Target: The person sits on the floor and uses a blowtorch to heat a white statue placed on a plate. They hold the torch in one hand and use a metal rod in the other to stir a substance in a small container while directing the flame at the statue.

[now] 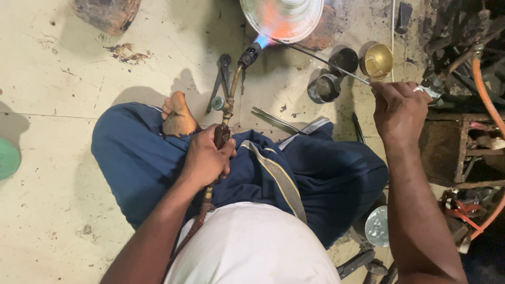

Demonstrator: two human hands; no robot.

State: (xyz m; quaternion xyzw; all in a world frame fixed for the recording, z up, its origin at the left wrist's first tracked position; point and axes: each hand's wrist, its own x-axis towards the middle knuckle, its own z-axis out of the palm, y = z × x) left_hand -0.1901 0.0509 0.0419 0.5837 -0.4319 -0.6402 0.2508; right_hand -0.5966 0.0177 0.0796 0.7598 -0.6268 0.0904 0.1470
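Observation:
My left hand [206,156] grips the dark handle of a brass gas torch [231,89] that rests over my lap. Its blue flame [261,40] plays on the rim of a shiny round metal vessel [284,16] at the top of the view, which glows orange there. My right hand [400,108] holds a long thin metal rod [321,59] whose far tip reaches the heated spot beside the flame. I sit cross-legged in blue trousers [294,173] on the floor, one bare foot [178,115] showing.
Pliers [221,79] and tweezers [276,120] lie on the stained floor. Two small dark metal cups [325,87] and a brass cup [377,60] stand near the rod. An orange hose [486,94] and a cluttered metal stand [463,142] are at the right, a green object [8,158] at far left.

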